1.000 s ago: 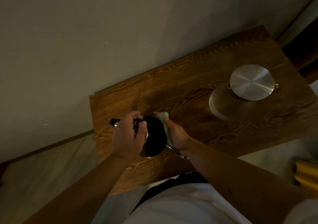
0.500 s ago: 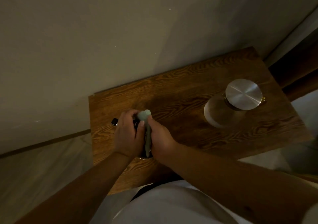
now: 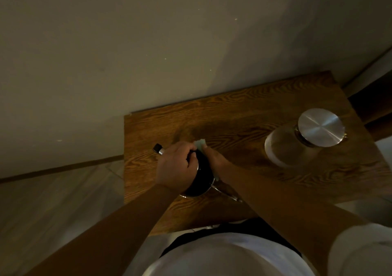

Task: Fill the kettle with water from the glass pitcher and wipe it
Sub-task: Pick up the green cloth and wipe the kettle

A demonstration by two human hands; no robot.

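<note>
While gripped from both sides, dark kettle [image 3: 201, 175] on the near left part of the wooden table [image 3: 244, 114], being wiped.

Nearest, white shirt [image 3: 229, 254] and two bare forearms reaching in; then left hand [image 3: 176, 167] wrapped over the kettle's top, black-tipped handle [image 3: 158, 148] poking out beyond the knuckles; right hand [image 3: 214, 159] pressed to the kettle's right side, closed on a pale green cloth [image 3: 200, 143]. Farther right, well apart, glass pitcher [image 3: 290, 146] with steel lid [image 3: 321, 127]. Behind, plain wall [image 3: 148, 42].
</note>
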